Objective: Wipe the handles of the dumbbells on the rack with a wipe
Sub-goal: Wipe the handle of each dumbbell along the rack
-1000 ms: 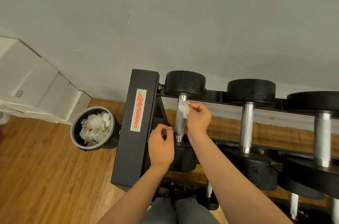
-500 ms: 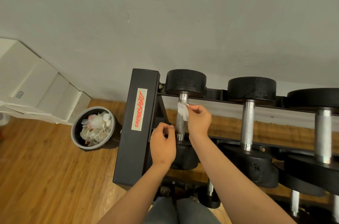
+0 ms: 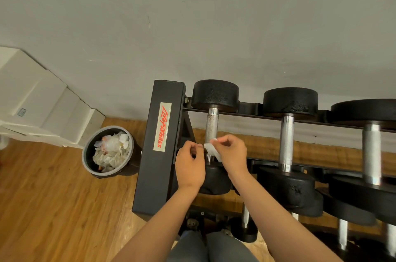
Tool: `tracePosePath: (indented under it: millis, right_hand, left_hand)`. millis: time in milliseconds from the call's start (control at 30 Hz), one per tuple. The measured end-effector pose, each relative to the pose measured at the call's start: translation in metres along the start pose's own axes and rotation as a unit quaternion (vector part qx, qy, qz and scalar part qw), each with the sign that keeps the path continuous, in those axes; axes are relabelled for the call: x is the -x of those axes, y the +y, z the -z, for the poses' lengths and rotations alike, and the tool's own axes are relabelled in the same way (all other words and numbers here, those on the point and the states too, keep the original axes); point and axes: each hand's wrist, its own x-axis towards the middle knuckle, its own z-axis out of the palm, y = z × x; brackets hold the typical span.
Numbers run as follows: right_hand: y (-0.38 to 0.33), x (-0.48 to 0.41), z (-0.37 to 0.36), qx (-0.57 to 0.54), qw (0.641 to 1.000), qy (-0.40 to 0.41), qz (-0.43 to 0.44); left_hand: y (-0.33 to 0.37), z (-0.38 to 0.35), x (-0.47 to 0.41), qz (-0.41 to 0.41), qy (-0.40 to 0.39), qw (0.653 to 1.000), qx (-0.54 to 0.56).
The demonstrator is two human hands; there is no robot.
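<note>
A black dumbbell rack holds several black dumbbells with steel handles. The leftmost dumbbell's handle runs away from me on the top tier. My right hand pinches a small white wipe against the near end of that handle. My left hand sits just left of the handle with fingers curled, its fingertips at the wipe's left edge; whether it grips the wipe is unclear. Two more handles lie to the right.
A grey bin full of used wipes stands on the wood floor left of the rack. White steps sit at the far left. A grey wall runs behind the rack. More dumbbells lie on the lower tier.
My right hand slid the wipe down the handle from its far end toward the near end. My left hand stayed beside the handle's near end.
</note>
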Motion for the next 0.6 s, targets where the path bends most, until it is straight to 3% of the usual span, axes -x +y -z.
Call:
tracePosePath:
  millis: [367,467,600]
  right_hand:
    - [-0.016,0.004,0.028,0.196,0.967,-0.165,-0.007]
    - [-0.018,0.013,0.035,0.189,0.968,-0.163,0.004]
    - [-0.001,0.045,0.045,0.088,0.988,-0.11,0.066]
  left_hand:
    - [0.001,0.0,-0.002,0.017,-0.02,1.0,0.014]
    - [-0.003,0.004,-0.001,0.011,-0.04,0.999,0.014]
    - [-0.013,0.011,0.01,-0.029,-0.068,0.997,-0.025]
